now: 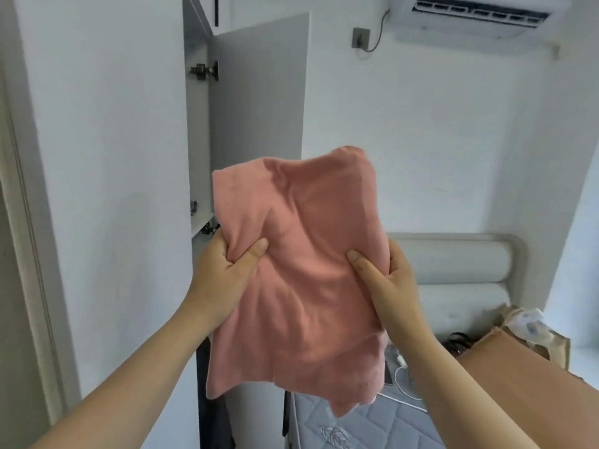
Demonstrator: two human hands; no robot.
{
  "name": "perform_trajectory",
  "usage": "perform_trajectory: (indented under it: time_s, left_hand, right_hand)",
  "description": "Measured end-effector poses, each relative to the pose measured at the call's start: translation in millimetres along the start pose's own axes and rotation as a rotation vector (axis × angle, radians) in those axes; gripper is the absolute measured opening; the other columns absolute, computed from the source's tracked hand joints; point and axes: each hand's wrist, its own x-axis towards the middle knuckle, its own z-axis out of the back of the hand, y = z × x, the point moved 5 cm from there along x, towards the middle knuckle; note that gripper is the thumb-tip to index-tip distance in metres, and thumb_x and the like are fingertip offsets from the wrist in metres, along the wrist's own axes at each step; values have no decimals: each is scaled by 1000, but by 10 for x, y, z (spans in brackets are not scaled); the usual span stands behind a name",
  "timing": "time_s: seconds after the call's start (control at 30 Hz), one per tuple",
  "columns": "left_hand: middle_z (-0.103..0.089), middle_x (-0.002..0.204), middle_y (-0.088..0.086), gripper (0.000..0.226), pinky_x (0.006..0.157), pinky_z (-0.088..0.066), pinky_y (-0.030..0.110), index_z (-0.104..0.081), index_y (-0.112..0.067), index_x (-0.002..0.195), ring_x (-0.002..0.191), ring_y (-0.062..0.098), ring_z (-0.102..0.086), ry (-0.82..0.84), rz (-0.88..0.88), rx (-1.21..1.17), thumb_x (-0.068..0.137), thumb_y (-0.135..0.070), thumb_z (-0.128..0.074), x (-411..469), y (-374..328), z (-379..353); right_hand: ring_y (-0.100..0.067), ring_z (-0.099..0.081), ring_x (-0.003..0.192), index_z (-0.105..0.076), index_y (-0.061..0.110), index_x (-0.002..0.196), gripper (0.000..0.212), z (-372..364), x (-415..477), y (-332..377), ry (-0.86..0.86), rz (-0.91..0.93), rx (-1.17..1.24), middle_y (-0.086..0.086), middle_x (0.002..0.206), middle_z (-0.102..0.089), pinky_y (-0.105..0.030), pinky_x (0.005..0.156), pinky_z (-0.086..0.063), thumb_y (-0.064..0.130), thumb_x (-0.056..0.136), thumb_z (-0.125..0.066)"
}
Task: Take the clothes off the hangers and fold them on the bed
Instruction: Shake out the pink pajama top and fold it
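Observation:
A folded pink garment (301, 270) is held up in the air in front of the open wardrobe. My left hand (223, 270) grips its left edge, thumb on the front and fingers behind. On the right edge my right hand (389, 283) holds it the same way. The lower corners of the garment hang loose. No hanger shows in it. The bed (366, 422), with a grey quilted mattress, lies below and to the right.
The wardrobe door (259, 92) stands open at upper left, with dark clothes (210, 400) hanging low inside. A brown cardboard box (531, 390) sits at lower right, a paper bag (525, 322) behind it. White cables (402, 374) lie on the mattress by the padded headboard (453, 257).

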Motion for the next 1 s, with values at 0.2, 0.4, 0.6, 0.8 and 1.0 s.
perform_trajectory:
  time_s: [0.2,0.4,0.6,0.8,1.0]
  left_hand:
    - [-61,92,-37,18,68,-39,-3,-54,-45,98,88,-22,-55,-75,41,43,86,-38,-66,398,449,104]
    - [-61,95,-27,18,68,-37,-4,-56,-34,101,83,-24,-55,-193,28,-45,90,-24,-65,860,910,16]
    - [-59,98,-28,19,71,-38,-3,-54,-35,104,84,-26,-52,-178,53,-34,90,-27,-64,1399,1369,-89]
    - [-59,88,-27,18,63,-36,-4,-52,-38,90,78,-27,-51,-234,70,66,89,-26,-65,1804,1862,-114]
    - [-60,91,-27,15,66,-37,-1,-52,-38,92,80,-22,-53,-330,90,206,89,-29,-64,2209,2299,-23]
  right_hand:
    - [6,-65,86,-64,31,103,21,-470,454,-375,47,-9,58,23,94,-70,-6,67,-47,25,85,-73]
    - [8,-63,79,-62,27,97,17,-955,992,-706,34,34,24,24,88,-68,-5,65,-44,22,85,-72]
    - [7,-63,78,-62,25,95,16,-1210,1493,-1058,-7,26,14,23,86,-68,-6,63,-44,25,84,-73]
    - [5,-63,82,-62,31,95,16,-1566,2006,-1474,4,7,39,25,88,-67,-18,72,-50,30,83,-73]
    - [0,-62,77,-63,24,91,12,-2135,2566,-1923,72,38,105,18,82,-67,-13,65,-47,28,83,-72]
